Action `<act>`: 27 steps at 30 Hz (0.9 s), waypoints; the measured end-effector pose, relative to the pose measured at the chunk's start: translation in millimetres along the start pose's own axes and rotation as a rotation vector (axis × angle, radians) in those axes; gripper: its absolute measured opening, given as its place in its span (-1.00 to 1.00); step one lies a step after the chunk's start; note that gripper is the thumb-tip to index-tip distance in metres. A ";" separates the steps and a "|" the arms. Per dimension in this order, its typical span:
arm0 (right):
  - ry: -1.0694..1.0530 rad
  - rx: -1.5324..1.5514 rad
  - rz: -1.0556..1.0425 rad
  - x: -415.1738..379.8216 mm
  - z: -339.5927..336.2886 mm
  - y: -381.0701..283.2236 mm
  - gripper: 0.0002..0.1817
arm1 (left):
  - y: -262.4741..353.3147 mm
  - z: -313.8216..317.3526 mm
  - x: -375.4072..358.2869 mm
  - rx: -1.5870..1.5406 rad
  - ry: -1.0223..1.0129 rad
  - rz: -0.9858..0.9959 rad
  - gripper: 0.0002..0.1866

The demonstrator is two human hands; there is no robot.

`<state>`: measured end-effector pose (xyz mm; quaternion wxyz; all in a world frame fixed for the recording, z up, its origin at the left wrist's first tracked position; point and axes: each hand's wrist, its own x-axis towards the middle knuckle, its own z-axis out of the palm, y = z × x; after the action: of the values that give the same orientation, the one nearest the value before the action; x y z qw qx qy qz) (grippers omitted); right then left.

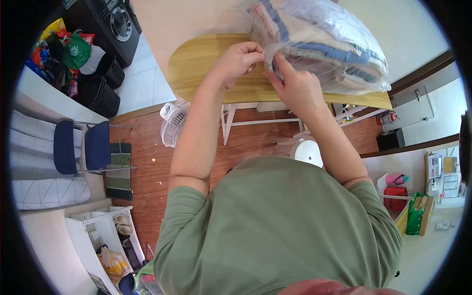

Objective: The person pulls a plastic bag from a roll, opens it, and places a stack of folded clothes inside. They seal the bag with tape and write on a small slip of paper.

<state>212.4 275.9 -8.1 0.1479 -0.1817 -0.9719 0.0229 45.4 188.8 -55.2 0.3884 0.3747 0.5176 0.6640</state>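
Observation:
A large clear plastic bag [339, 54] full of folded clothes rests on the right part of the wooden table [206, 64]. Its gathered end points toward the left, between my two hands. My left hand [243, 61] pinches the edge of that gathered plastic with thumb and forefinger. Close beside it, my right hand [297, 86] has its thumb and fingers closed on the plastic at the bag's neck. Blue, white and pinkish fabrics show through the film.
Below the table's front edge stand a white fan [174, 123] and a white round stool [307, 152]. Blue folding chairs [97, 146] are at the left, a shoe shelf [103, 231] at the lower left. Black baskets [103, 98] and a washing machine [120, 24] are at the upper left.

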 end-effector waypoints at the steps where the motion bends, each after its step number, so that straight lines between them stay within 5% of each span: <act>1: -0.033 -0.024 0.028 4.4 0.5 -4.8 -0.48 | -1.9 -0.6 0.1 -0.001 0.002 0.010 -0.91; 8: -0.368 -0.169 0.012 50.9 17.2 2.8 -0.39 | 3.1 7.4 4.1 0.095 0.024 0.054 -0.92; 17: 0.107 -0.008 -0.075 -13.1 -1.4 -0.3 -0.64 | 2.4 8.2 -3.9 -0.007 0.095 -0.022 -0.89; 18: 0.029 0.002 -0.055 -8.2 6.7 2.8 -0.63 | 3.1 11.0 -3.9 -0.011 0.094 -0.031 -0.89; 24: -0.222 -0.029 0.011 27.3 29.0 14.1 -0.56 | 12.7 19.7 1.2 0.692 0.211 0.201 -0.69; 27: -0.298 -0.071 0.043 25.5 31.8 5.8 -0.50 | 3.3 33.0 17.5 1.002 0.505 0.554 -0.61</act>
<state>182.2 290.8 -31.9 -0.0049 -0.2020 -0.9792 0.0181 67.3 217.2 -44.3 -0.1553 0.4631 0.7255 0.4849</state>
